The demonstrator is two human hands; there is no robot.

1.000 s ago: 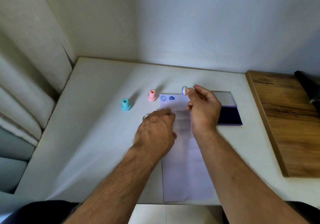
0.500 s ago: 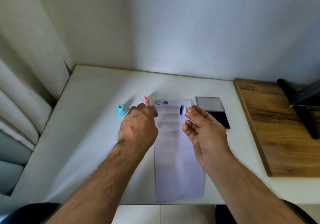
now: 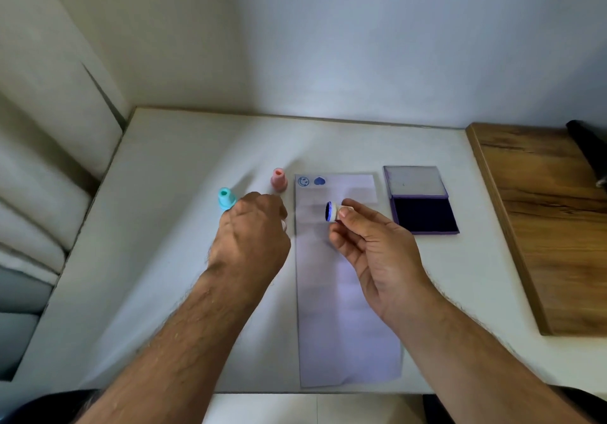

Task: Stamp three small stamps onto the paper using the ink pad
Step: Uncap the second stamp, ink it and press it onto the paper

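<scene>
Two blue prints, a smiley (image 3: 303,181) and a heart (image 3: 319,181), sit at the upper left corner of the paper (image 3: 345,292) at frame centre, so by my judgement two stamps are done and one remains. The right hand (image 3: 374,252) pinches the white stamp (image 3: 332,211) above the paper, its round face dark blue with ink and turned left. The left hand (image 3: 253,236) hovers curled left of the paper near the teal stamp (image 3: 225,197) and pink stamp (image 3: 278,179); whether it holds anything I cannot tell, and the open ink pad (image 3: 423,213) lies to the right.

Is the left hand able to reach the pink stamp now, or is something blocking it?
Probably yes. The left hand is just in front of the pink stamp, with only bare table between them. The teal stamp stands off to the side.
</scene>
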